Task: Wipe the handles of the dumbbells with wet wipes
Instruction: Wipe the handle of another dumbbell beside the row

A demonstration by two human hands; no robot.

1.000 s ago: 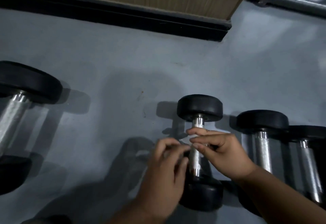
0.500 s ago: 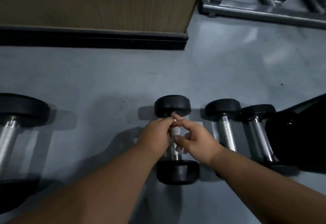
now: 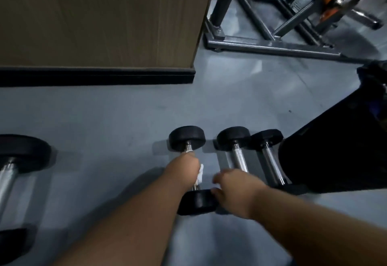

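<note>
Head view: left hand (image 3: 185,166) wrapped around the handle of the middle dumbbell (image 3: 187,140) on the grey floor (image 3: 104,114), white wipe (image 3: 200,174) bunched under the fingers. Right hand (image 3: 234,192) gripping its near weight. Two more dumbbells (image 3: 238,156) just beside, to the right.

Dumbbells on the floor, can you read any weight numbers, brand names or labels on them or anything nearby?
None can be read. The black end caps of the dumbbell being wiped and the two dumbbells to its right show no legible marking; the frame is dim and blurred.
</note>
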